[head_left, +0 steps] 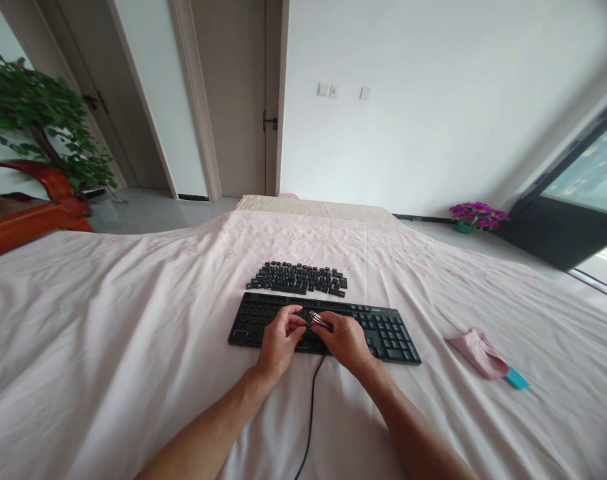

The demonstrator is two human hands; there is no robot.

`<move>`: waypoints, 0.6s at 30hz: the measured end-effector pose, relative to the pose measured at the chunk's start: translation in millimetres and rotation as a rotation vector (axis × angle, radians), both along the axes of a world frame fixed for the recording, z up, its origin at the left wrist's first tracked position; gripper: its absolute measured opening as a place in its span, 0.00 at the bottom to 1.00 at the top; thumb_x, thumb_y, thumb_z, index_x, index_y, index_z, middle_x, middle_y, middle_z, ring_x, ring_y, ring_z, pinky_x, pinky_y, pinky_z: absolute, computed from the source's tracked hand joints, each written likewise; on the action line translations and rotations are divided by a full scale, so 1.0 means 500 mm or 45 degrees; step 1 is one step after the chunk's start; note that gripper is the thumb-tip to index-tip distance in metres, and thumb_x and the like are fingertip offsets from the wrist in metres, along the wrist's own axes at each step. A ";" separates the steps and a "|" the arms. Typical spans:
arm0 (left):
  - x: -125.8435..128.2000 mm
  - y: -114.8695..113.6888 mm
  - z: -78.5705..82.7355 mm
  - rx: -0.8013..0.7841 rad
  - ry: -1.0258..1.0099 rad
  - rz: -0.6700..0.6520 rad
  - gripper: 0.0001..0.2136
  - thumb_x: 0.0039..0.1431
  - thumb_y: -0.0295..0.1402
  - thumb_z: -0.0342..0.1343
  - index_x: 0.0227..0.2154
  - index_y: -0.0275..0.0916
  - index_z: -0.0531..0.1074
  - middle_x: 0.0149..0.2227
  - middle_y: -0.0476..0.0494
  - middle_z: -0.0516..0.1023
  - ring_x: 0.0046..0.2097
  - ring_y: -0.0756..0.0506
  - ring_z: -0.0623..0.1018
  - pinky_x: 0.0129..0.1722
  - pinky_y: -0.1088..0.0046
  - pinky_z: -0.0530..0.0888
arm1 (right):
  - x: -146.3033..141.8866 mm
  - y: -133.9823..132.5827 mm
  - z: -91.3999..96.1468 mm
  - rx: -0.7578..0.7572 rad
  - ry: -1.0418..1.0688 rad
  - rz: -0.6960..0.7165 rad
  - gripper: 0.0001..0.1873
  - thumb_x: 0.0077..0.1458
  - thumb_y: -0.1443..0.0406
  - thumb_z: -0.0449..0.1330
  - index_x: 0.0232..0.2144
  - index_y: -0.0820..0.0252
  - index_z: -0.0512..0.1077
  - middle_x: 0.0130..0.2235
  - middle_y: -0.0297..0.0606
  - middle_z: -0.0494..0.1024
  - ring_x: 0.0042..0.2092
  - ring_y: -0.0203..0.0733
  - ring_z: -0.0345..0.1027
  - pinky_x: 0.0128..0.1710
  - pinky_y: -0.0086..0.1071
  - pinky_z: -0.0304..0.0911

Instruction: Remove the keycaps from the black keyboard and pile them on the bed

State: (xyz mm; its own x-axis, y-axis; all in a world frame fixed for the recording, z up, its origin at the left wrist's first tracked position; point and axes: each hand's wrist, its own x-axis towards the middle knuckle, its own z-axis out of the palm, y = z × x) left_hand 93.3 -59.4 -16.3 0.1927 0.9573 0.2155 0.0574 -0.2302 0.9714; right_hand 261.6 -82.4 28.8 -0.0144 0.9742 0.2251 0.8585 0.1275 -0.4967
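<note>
Loose keycaps lie past the far edge of the keyboard; right-edge keys remain seated. Right hand pinches a wire tool; left hand nearly closed, contents unclear.

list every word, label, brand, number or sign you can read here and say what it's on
No text can be read with certainty.
Keyboard: legends on the fitted keys, too small to read.
Pale marking on its upper right edge: possibly a brand, too small and blurred.
Loose keycaps: legends too small to read.
Wall plates: no readable text.
</note>
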 end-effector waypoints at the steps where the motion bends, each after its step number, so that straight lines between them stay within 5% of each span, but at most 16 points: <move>1: 0.000 0.000 0.001 0.014 0.020 0.015 0.17 0.55 0.28 0.55 0.48 0.40 0.65 0.35 0.48 0.77 0.36 0.49 0.78 0.38 0.72 0.75 | 0.006 0.006 0.004 0.000 0.003 -0.024 0.08 0.54 0.59 0.58 0.29 0.54 0.76 0.28 0.31 0.79 0.30 0.38 0.72 0.29 0.26 0.55; 9: 0.000 -0.008 0.007 0.196 0.225 -0.012 0.10 0.56 0.25 0.52 0.40 0.40 0.72 0.36 0.47 0.77 0.38 0.48 0.77 0.40 0.72 0.73 | 0.032 0.120 0.041 -0.082 -0.101 -0.246 0.09 0.52 0.58 0.59 0.31 0.52 0.78 0.34 0.34 0.80 0.37 0.42 0.72 0.33 0.29 0.57; 18: -0.005 -0.009 0.013 0.310 0.288 -0.047 0.09 0.56 0.23 0.51 0.36 0.40 0.73 0.35 0.46 0.76 0.37 0.48 0.76 0.39 0.72 0.73 | 0.015 0.177 0.016 -0.222 -0.261 -0.337 0.11 0.52 0.58 0.57 0.33 0.50 0.79 0.35 0.37 0.80 0.40 0.44 0.72 0.34 0.30 0.57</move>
State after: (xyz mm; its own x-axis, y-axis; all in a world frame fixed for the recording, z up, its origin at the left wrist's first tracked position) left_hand 91.0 -63.8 -9.6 0.2954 0.8745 0.3847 0.2527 -0.4599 0.8513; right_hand 268.9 5.9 36.8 0.2156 0.9736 0.0745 0.9343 -0.1835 -0.3057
